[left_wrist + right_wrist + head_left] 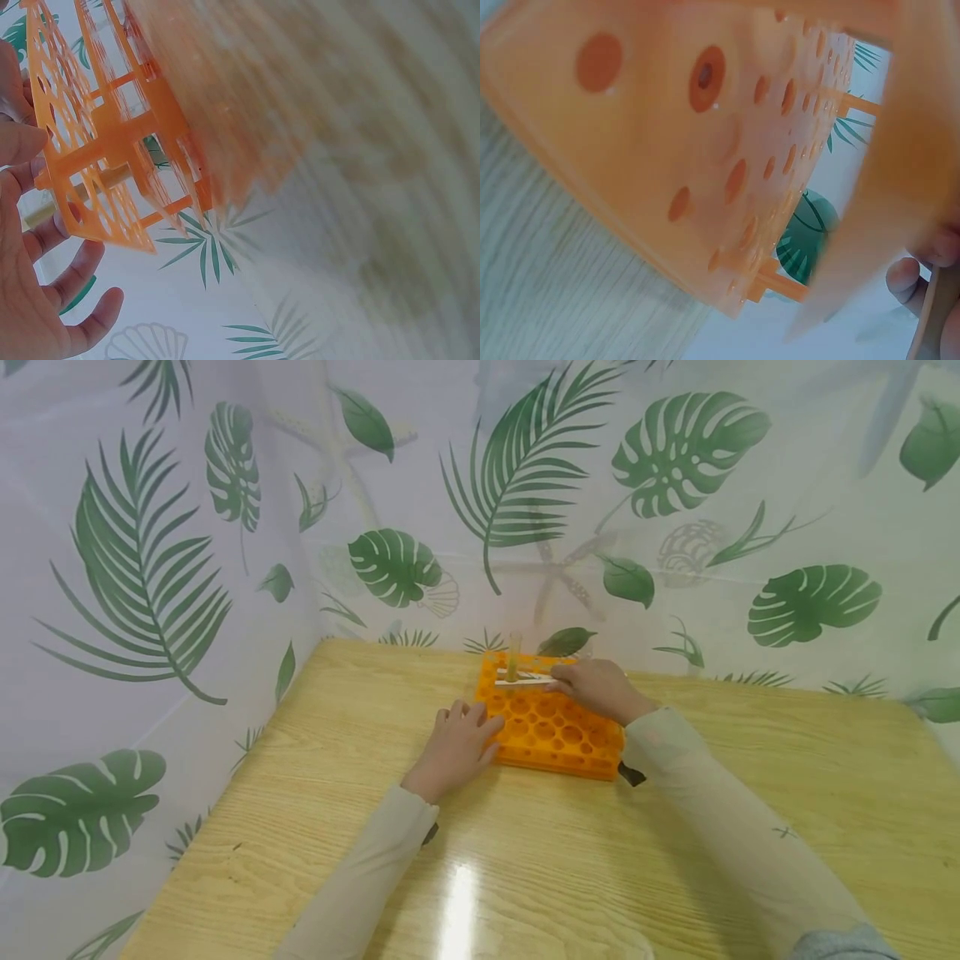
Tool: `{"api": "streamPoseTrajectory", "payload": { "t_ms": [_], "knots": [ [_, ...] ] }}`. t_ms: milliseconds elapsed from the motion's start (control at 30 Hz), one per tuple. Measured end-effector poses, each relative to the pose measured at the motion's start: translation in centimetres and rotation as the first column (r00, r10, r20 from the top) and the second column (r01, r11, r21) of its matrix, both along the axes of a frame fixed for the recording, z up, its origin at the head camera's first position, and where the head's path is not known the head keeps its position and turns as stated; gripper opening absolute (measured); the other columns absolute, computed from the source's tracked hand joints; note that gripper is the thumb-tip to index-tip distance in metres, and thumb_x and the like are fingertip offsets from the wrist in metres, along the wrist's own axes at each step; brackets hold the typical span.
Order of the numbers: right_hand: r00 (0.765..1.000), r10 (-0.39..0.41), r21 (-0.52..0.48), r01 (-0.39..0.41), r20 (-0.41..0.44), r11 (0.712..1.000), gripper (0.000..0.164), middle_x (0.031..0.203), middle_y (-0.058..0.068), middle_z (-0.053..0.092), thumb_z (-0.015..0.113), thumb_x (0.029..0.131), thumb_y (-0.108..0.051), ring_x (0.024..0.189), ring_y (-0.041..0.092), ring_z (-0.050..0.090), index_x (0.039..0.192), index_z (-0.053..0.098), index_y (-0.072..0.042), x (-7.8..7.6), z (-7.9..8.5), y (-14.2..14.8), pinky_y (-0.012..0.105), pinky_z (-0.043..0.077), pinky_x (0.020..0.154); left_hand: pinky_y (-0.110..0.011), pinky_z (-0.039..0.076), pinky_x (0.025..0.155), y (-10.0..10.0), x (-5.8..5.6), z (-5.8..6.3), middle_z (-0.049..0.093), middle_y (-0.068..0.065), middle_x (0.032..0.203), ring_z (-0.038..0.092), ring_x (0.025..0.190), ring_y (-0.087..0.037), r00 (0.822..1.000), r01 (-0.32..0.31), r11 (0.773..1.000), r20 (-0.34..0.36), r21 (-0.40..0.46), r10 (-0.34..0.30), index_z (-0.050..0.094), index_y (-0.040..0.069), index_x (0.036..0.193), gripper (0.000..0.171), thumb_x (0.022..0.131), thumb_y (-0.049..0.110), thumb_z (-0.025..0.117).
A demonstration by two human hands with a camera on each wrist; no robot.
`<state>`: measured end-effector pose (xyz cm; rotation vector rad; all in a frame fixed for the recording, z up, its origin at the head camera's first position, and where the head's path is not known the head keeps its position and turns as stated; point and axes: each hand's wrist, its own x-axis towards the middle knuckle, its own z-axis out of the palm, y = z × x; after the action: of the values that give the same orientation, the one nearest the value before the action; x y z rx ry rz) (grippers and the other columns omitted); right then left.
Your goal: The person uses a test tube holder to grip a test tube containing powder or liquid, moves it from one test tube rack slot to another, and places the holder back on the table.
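Note:
An orange test tube rack [555, 760] full of round holes stands on the table. A clear test tube [514, 652] with yellowish contents rises upright from its far left part; the left wrist view shows the tube [112, 178] reaching down inside the rack. My right hand [600, 687], over the rack's far right side, grips pale tweezers [528, 681], whose two arms point left and lie either side of the tube. My left hand [459, 747] is at the rack's left edge, fingers spread and slightly bent, fingertips [90, 255] right by its end.
The light wood table [315, 760] spreads around the rack. Behind and to the left hangs a white curtain [300, 568] printed with green leaves. A small dark strap end [632, 773] shows near the rack's front right corner, below the right sleeve.

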<state>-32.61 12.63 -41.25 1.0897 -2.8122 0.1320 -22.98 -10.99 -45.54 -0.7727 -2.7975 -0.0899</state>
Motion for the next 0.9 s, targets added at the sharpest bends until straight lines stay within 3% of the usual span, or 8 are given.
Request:
{"api": "streamPoseTrajectory", "payload": {
  "t_ms": [900],
  "knots": [
    [1.0,0.016,-0.006,-0.016,0.003,1.0,0.034,0.055,-0.005,0.026,0.058,0.09,-0.034,0.05,0.012,0.031,0.068,0.041,-0.015,0.0,0.18,-0.13,0.028,0.03,0.053,-0.036,0.035,0.074,-0.02,0.05,-0.02,0.049,-0.003,0.099,0.044,0.093,-0.024,1.0,-0.005,1.0,0.011,0.017,0.005,0.05,0.021,0.111,0.022,0.095,0.035,0.053]
  ]
}}
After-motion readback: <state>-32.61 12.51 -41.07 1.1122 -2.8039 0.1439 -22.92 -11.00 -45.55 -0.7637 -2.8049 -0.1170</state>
